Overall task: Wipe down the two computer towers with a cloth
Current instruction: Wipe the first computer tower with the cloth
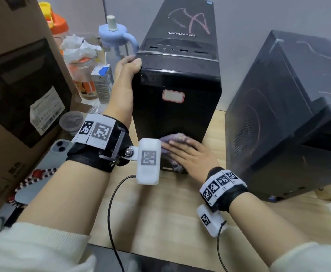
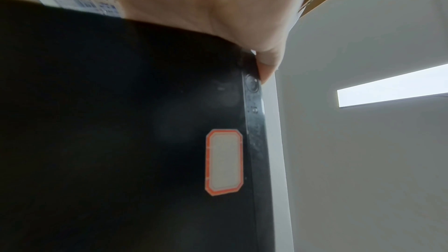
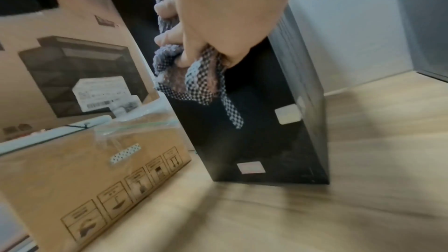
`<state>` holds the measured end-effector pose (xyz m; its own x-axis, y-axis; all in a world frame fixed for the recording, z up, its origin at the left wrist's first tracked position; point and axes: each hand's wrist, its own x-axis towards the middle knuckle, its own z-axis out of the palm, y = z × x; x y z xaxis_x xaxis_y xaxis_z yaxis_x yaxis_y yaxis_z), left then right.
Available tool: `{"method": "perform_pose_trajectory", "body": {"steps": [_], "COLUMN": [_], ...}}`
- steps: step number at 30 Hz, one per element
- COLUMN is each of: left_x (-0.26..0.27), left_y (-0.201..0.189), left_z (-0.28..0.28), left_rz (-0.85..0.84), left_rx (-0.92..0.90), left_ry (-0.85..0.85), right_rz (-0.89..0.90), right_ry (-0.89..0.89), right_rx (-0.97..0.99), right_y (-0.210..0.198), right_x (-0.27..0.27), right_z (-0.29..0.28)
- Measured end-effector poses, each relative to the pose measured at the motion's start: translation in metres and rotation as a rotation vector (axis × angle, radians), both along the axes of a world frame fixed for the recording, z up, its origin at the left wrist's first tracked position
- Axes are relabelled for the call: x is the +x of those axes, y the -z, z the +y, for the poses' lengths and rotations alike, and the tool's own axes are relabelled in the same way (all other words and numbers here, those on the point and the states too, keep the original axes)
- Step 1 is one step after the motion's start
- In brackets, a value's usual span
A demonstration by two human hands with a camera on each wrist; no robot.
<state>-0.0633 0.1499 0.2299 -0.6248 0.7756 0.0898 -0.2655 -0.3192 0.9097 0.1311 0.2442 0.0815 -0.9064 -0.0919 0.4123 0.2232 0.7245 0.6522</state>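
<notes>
On the desk [image 1: 160, 209], the centre-frame tower [image 1: 177, 99] is steadied by the left hand [image 1: 128, 69], fingers curled over its top corner, while the right hand [image 1: 188, 154], fingers flat together, presses the cloth [image 1: 175, 137] low down, where a hard push might slide the tower backward.

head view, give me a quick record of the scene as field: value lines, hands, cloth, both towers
left hand: grips the top left edge of the near tower, steadying it
right hand: presses the cloth flat against the near tower's front, low down
cloth: purple-grey, bunched under the fingers
near tower: upright, red-bordered label on its front, pink scribble on top
second tower: to the right, untouched, pink marks on it
surface: wooden desk
</notes>
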Motion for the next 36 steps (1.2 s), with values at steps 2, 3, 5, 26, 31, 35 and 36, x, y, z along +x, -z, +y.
{"method": "perform_pose_trajectory", "body": {"steps": [2, 3, 5, 26, 31, 35, 36], "left_x": [0.003, 0.004, 0.007, 0.010, -0.001, 0.027, 0.026], "left_y": [-0.004, -0.006, -0.008, -0.016, -0.014, -0.021, -0.016], "left_z": [-0.002, -0.002, -0.002, -0.005, -0.019, -0.018, -0.015], "left_rz": [0.017, 0.020, 0.012, 0.076, -0.075, -0.198, -0.138], "left_rx": [-0.001, 0.001, 0.020, -0.029, -0.155, -0.057, -0.068], "left_ry": [-0.011, -0.037, -0.110, -0.016, -0.023, 0.015, 0.026], "right_rz": [0.011, 0.042, 0.245, 0.450, 0.277, 0.204, 0.189], "right_ry": [-0.011, 0.005, 0.017, 0.133, -0.019, -0.162, -0.180], "right_rx": [0.020, 0.030, 0.018, -0.518, -0.498, -0.487, -0.494], "right_y": [-0.003, -0.013, -0.049, -0.191, -0.193, -0.196, -0.196], "right_x": [0.001, -0.002, -0.013, -0.066, -0.097, -0.077, -0.069], "right_z": [-0.001, -0.003, -0.010, -0.053, -0.060, -0.045, -0.041]}}
